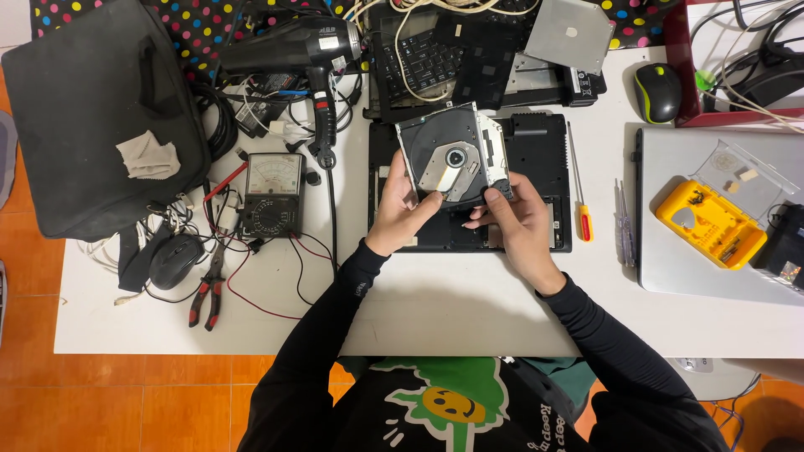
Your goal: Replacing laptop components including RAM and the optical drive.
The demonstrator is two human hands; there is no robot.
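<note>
Right now both hands hold a thin disc drive (455, 153) up in the air, just above the black laptop base (536, 180) that lies on the white tabletop (435, 293). The left hand (400, 205) is closed on the drive's near left corner, thumb on top. The right hand (512, 213) is closed on the near right edge, fingertips pinching the side. The drive is tilted, with its round middle hub facing up.

It looks like the step of looking the drive over while it is out of the laptop. The next move, I think, calls for a steady hold with both hands and a slow turn, so the thin tray does not bend or slip.

Just to the right of the right hand lies a small screwdriver with an orange handle (584, 219). Further right sits a yellow bit case (710, 222) on a silver laptop (712, 276). Left of the left hand are a meter with a dial (272, 194), red-handled pliers (208, 293) and a black mouse (174, 259). Beyond the hands lie a black hair dryer (293, 50) and a loose keyboard (423, 59).
</note>
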